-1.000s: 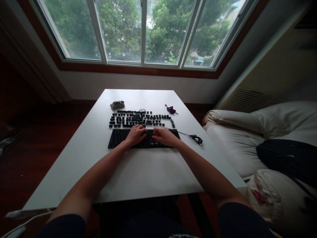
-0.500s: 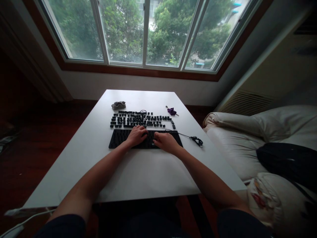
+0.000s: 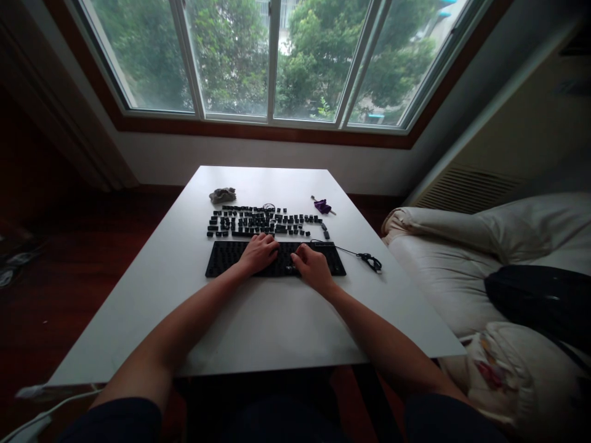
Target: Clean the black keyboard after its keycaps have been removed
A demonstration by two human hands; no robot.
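Note:
A black keyboard [image 3: 224, 258] lies across the white table in front of me, its keycaps off over at least part of it. My left hand [image 3: 261, 252] rests on the middle of the keyboard with its fingers stretched out over the far edge. To its right, my right hand [image 3: 312, 263] hovers over or touches the keyboard with thumb and fingers pinched together. Whatever is in that pinch is too small to make out. Just behind the keyboard, loose black keycaps [image 3: 249, 223] are spread in rough rows.
A coiled black cable [image 3: 370, 263] lies right of the keyboard on the white table [image 3: 277, 326]. Farther back are a crumpled grey cloth [image 3: 222, 195] and a purple bundle [image 3: 322, 206]. A pale sofa [image 3: 438, 271] with a dark bag [image 3: 538, 295] stands to the right.
My right hand has shifted slightly right, widening the gap between my hands. My left hand stays on the keyboard. The whole view has moved a little.

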